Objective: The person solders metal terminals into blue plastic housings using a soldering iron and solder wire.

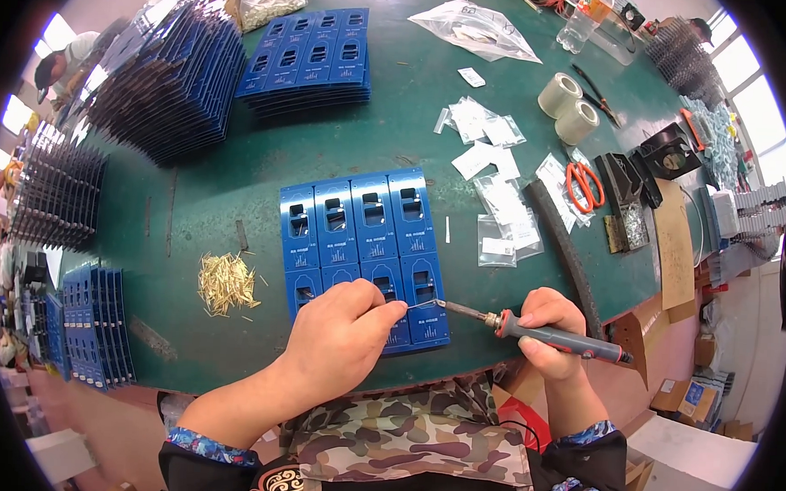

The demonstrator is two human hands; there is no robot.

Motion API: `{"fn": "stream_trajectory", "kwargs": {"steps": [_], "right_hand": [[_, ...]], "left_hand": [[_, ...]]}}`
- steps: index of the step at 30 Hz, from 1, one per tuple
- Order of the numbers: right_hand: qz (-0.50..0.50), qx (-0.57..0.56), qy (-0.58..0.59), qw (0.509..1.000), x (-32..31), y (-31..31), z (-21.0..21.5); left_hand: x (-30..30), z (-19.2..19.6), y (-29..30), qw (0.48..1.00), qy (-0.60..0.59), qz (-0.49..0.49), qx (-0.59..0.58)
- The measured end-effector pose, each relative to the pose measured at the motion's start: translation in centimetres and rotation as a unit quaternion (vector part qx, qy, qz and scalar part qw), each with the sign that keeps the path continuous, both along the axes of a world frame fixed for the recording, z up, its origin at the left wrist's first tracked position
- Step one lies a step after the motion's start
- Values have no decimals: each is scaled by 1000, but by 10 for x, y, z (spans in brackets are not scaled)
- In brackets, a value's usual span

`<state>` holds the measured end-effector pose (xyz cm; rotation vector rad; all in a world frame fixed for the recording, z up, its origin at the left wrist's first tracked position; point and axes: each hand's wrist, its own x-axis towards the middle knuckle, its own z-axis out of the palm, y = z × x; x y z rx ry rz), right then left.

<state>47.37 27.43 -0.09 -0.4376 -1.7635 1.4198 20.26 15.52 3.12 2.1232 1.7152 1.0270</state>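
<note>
Soldering on the blue panel of boards (364,244), mid-table.
Gold pins (226,283) lay left of the panel. The left hand (341,335), fingers pinching a thin wire (424,304), rested on its lower edge; the right hand (554,330), just right, gripped a soldering iron (547,334).

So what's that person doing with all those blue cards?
The right hand holds a soldering iron, its tip on a panel of blue circuit boards on the green table. The left hand pinches a thin wire to the tip. A pile of gold pins lies beside the panel.
</note>
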Motion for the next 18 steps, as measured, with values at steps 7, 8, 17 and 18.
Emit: {"fn": "stream_trajectory", "kwargs": {"steps": [7, 8, 17, 18], "right_hand": [[0, -2, -2, 1000, -1, 0, 0], [2, 2, -3, 1000, -1, 0, 1], [8, 15, -14, 1000, -1, 1, 2], [8, 15, -14, 1000, -1, 1, 2]], "left_hand": [[-2, -2, -2, 1000, -4, 0, 0], [-2, -2, -2, 1000, 0, -2, 3], [-1, -2, -1, 1000, 12, -4, 0], [-1, -2, -1, 1000, 13, -3, 1]]}}
